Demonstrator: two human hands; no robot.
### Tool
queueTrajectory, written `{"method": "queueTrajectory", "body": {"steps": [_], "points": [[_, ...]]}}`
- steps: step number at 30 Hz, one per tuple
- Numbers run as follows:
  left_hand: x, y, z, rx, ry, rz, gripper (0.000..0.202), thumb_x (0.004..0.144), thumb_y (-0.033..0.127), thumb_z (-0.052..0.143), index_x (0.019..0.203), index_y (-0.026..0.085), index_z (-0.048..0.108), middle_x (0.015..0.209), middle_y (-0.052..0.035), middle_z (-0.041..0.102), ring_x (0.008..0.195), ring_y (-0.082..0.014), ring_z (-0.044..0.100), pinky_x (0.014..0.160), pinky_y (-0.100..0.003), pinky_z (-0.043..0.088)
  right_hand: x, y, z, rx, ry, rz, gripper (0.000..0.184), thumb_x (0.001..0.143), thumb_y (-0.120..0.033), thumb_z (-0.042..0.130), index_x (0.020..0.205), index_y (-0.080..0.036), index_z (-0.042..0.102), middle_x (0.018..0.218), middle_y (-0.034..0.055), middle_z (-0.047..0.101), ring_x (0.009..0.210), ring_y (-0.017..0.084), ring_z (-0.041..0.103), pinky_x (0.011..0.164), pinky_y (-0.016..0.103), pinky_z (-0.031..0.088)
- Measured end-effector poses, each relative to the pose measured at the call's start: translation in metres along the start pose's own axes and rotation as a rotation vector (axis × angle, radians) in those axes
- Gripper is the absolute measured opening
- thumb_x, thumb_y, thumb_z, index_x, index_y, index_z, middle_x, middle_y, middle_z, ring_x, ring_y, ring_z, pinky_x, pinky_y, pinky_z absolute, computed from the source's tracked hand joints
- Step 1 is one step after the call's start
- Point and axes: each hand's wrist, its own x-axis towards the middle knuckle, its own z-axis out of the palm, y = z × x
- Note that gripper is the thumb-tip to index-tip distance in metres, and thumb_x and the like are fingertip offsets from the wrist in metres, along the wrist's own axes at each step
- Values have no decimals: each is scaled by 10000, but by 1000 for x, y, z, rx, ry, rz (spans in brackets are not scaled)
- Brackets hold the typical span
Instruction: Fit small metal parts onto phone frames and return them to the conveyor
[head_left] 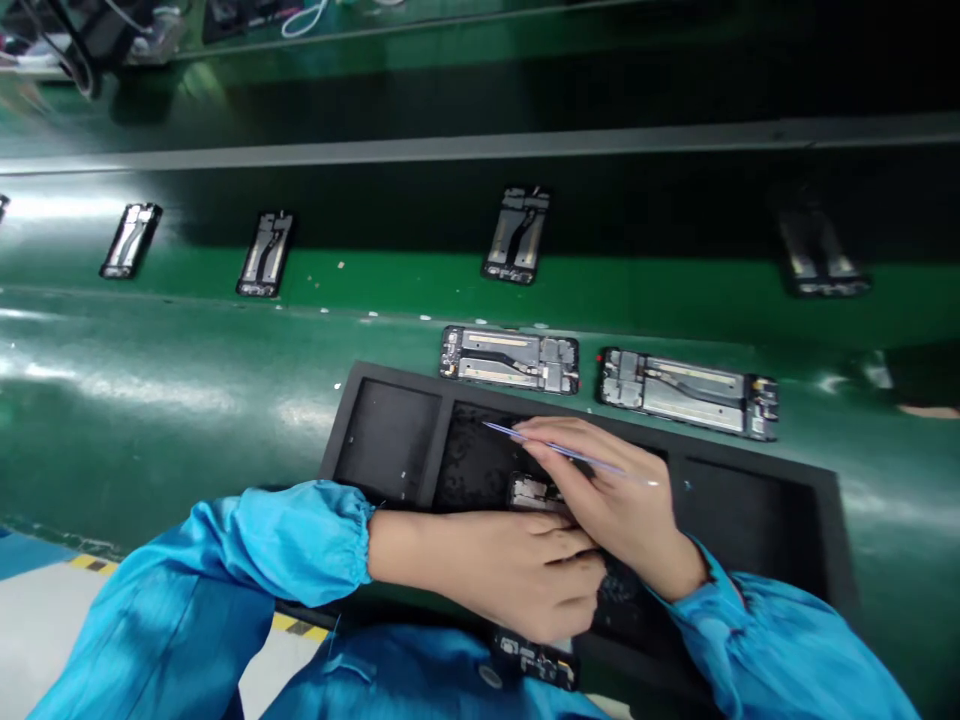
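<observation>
On the far left, two phone frames (131, 240) (265, 254) lie apart on the green belt (187, 380), backs open. Nearer me, the left sleeve (285, 545) comes in across the front edge of the black tray (832, 520). The tray's left pocket (386, 440) has nothing in it that I can see.

The left hand (517, 575) lies palm down over the middle pocket. Its fingers are together and curled onto the phone (534, 492), pinning it flat. Only the phone's two ends show, one above the knuckles and one below the wrist, both with the board bare.

I judge the work on this phone to be under way and not finished. It is uncovered, held down, and has a tool on it.

The tool (570, 455) is a thin, pale sliver. Its tip points up and left over the pocket, and I cannot tell whether it touches anything. The right hand (622, 505) crosses over the left, wrist bent inward, and pinches the tool between thumb and fingers.

Just beyond the tray's far wall, two more frames (510, 358) (688, 392) lie lengthwise side by side, near each other but not touching. I cannot tell whether they have been worked on. Further up the belt are another frame (517, 235) and, to the right in shadow, a dim one (821, 255). The right pocket (750, 520) looks bare.
</observation>
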Motion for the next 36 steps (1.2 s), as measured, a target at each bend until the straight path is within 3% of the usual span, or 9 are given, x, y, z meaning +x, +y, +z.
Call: {"method": "queueTrajectory", "body": {"steps": [3, 7, 9, 13, 15, 22, 31, 34, 36], "points": [[-2, -7, -10, -133, 105, -166, 252, 972, 207, 494, 819, 182, 692, 904, -54, 714, 911, -193, 662, 820, -304, 517, -9, 4, -19, 10, 37, 134, 118, 987, -194, 569, 994, -231, 680, 973, 40, 766, 911, 190, 736, 779, 307, 595], [-1, -24, -18, -503, 103, -981, 249, 973, 269, 438, 819, 172, 609, 878, -72, 666, 856, -183, 653, 757, -295, 522, -26, 11, -32, -12, 68, 186, 140, 1015, -252, 508, 917, -230, 605, 854, 35, 703, 811, 188, 718, 677, 291, 571], [1, -33, -19, -632, 48, -1190, 246, 966, 277, 435, 793, 175, 578, 825, -64, 649, 812, -188, 665, 751, -316, 532, -32, 12, -31, 15, -1, 180, 147, 1024, -259, 483, 919, -233, 583, 859, 38, 695, 823, 191, 714, 689, 297, 572], [2, -42, -18, -928, -115, -1297, 211, 955, 273, 427, 830, 183, 571, 572, 27, 585, 445, -124, 596, 432, -212, 461, -33, 10, -28, 29, -99, 150, 143, 1035, -273, 462, 978, -228, 584, 909, 47, 711, 849, 192, 710, 722, 303, 565], [2, -44, -16, -1091, -179, -1345, 183, 942, 261, 416, 898, 180, 574, 554, 38, 581, 427, -144, 623, 344, -187, 424, -30, 8, -28, 4, -117, 131, 162, 1041, -270, 442, 991, -220, 587, 908, 50, 714, 836, 190, 710, 720, 304, 557], [-1, -54, -11, -1377, -267, -1453, 160, 873, 190, 439, 890, 133, 587, 707, -20, 617, 627, -220, 751, 377, -205, 527, -25, 5, -28, -44, -195, 103, 209, 1049, -251, 398, 996, -197, 593, 904, 47, 720, 803, 195, 720, 717, 319, 545], [4, -54, -13, -1375, -263, -1495, 124, 828, 112, 470, 800, 126, 590, 638, -1, 607, 590, -197, 737, 393, -189, 536, -22, 0, -30, -98, -244, 90, 227, 1040, -285, 429, 998, -178, 625, 927, 50, 727, 813, 203, 725, 719, 328, 545], [5, -52, -13, -1321, -237, -1504, 133, 836, 105, 467, 792, 129, 589, 601, 10, 599, 557, -182, 722, 384, -184, 530, -22, -2, -36, -77, -154, 82, 222, 1030, -292, 452, 1015, -181, 643, 950, 48, 739, 826, 192, 726, 731, 308, 550], [4, -51, -12, -1290, -224, -1510, 127, 844, 112, 475, 808, 127, 596, 609, 6, 612, 536, -170, 712, 379, -178, 525, -22, 0, -41, -80, 11, 141, 227, 1020, -297, 475, 977, -192, 671, 932, 39, 751, 779, 178, 728, 699, 287, 551]]}}
